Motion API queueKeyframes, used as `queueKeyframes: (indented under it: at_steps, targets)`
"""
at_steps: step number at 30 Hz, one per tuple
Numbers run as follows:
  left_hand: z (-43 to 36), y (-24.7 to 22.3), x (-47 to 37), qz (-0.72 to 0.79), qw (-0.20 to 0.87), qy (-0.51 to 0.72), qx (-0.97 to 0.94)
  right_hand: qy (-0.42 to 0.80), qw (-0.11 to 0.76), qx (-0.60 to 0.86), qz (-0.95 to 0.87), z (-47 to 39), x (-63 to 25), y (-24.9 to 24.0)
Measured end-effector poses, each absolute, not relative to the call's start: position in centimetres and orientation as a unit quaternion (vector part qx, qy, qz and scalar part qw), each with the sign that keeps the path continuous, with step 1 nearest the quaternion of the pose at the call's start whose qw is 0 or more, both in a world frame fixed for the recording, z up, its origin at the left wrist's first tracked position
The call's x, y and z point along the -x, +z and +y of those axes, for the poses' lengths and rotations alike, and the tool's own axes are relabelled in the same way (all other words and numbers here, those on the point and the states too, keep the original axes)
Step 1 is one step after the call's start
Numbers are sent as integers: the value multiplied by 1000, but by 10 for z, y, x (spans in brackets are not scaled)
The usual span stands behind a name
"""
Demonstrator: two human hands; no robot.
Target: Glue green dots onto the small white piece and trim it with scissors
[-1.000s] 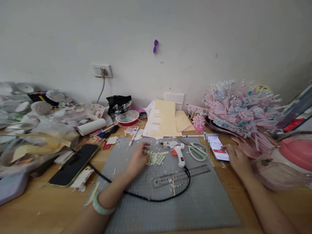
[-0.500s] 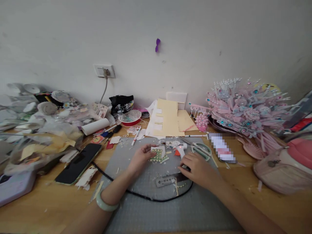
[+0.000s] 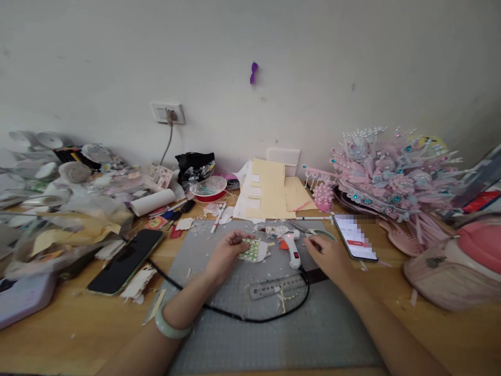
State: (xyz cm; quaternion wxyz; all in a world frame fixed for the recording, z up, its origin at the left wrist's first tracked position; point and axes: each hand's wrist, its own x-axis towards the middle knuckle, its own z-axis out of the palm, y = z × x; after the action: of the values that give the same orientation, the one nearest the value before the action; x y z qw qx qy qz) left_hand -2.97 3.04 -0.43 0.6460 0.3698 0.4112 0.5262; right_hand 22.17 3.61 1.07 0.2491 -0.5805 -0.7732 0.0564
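Grip of the left hand [image 3: 227, 253] closed on the green-patterned paper [image 3: 250, 251] over the mat [image 3: 313, 334], forearm angled inward; right hand [image 3: 331, 257] curled near the scissors [image 3: 325, 233], contents indeterminable; glue gun [image 3: 291, 250] between both hands

Glue gun [image 3: 290, 249]: white, with a red switch [image 3: 296, 255]. Left of the glue gun, paper [image 3: 251, 253]: partly green-ringed, partly plain white. Nearer than the gun, ruler [image 3: 270, 289]: silver, dark markings. Beneath it, mat [image 3: 235, 347]: grey. Behind it, card [image 3: 271, 193]: pale yellow.
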Motion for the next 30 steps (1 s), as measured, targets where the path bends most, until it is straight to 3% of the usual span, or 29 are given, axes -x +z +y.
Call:
queueKeyframes:
  at_steps: [8, 15, 30]
  targets:
    - [26, -3, 24, 431, 625, 529, -379, 161, 294, 499, -799, 10, -189, 11]
    - [12, -2, 5, 374, 655, 513, -409, 428, 301, 485, -701, 0, -168, 2]
    - [15, -8, 9, 426, 664, 412, -455, 415, 297, 507, -695, 0, -165, -5]
